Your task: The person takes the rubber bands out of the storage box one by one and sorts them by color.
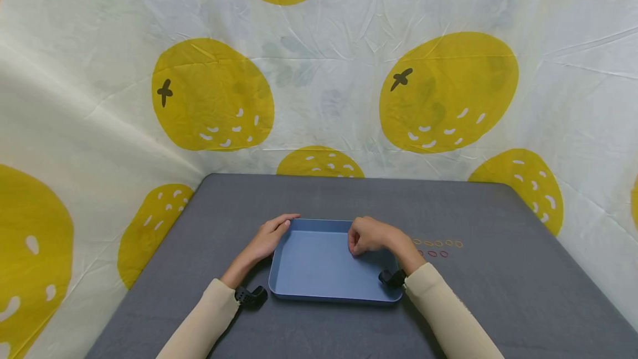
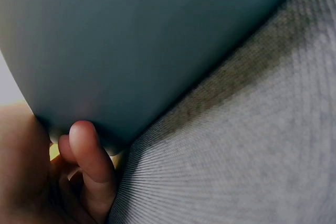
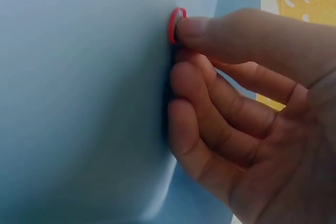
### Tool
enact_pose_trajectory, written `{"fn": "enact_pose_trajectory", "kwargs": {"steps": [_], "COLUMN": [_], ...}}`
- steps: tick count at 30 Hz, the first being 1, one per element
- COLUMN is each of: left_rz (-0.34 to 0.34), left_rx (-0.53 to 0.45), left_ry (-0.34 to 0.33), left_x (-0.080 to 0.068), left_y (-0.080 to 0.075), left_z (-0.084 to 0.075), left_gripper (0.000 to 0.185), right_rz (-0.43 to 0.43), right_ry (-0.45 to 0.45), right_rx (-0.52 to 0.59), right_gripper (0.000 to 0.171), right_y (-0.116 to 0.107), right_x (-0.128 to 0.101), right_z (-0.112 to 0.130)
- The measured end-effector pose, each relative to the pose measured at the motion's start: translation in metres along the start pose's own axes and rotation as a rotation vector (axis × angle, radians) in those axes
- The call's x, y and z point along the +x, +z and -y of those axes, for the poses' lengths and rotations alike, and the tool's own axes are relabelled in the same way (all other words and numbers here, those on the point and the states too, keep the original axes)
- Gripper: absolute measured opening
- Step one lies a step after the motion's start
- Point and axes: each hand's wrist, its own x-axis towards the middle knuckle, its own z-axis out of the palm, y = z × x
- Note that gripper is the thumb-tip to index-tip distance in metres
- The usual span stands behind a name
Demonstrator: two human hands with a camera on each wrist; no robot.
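Observation:
A shallow blue tray [image 1: 319, 270] lies on the grey tabletop in front of me. At its far left corner my left hand [image 1: 269, 234] holds the rim. The left wrist view shows curled fingers [image 2: 92, 156] against the tray's outer side. Over the tray's right part, my right hand [image 1: 371, 234] is low near the inner surface. Between its thumb and index finger it pinches a small red rubber band [image 3: 171, 27], seen in the right wrist view close to the tray's surface. The other right fingers are bent beneath the thumb.
Right of the tray lies a row of yellow-orange rubber bands [image 1: 438, 243], with a shorter row of red rubber bands [image 1: 432, 254] nearer me, partly hidden by the right wrist. A white curtain [image 1: 324, 98] with yellow fruit prints hangs behind the table.

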Motion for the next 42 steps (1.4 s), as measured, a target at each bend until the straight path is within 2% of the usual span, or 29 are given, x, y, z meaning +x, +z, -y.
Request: {"fn": "enact_pose_trajectory", "kwargs": {"steps": [14,26,33,42], "left_rz": [-0.003,0.005,0.001,-0.001], "left_rx": [-0.011,-0.021,-0.019,-0.015], "left_ry": [0.011,0.006,0.020,0.029], "left_x": [0.000,-0.002,-0.003,-0.003], "left_y": [0.000,0.000,0.001,0.000], "left_z": [-0.001,-0.002,-0.001,-0.002], "left_gripper": [0.039,0.040,0.039,0.039], "right_rz": [-0.031,-0.059,-0.091,-0.159], "right_ry": [-0.032,-0.078,-0.092,-0.100], "right_rx": [0.022,0.107,0.144,0.165], "right_gripper": [0.019,0.013,0.007,0.009], "right_y": [-0.003,-0.018,-0.033,-0.052], "right_x": [-0.001,-0.008,-0.023,-0.046], "right_z": [-0.001,0.000,-0.002,-0.013]}}
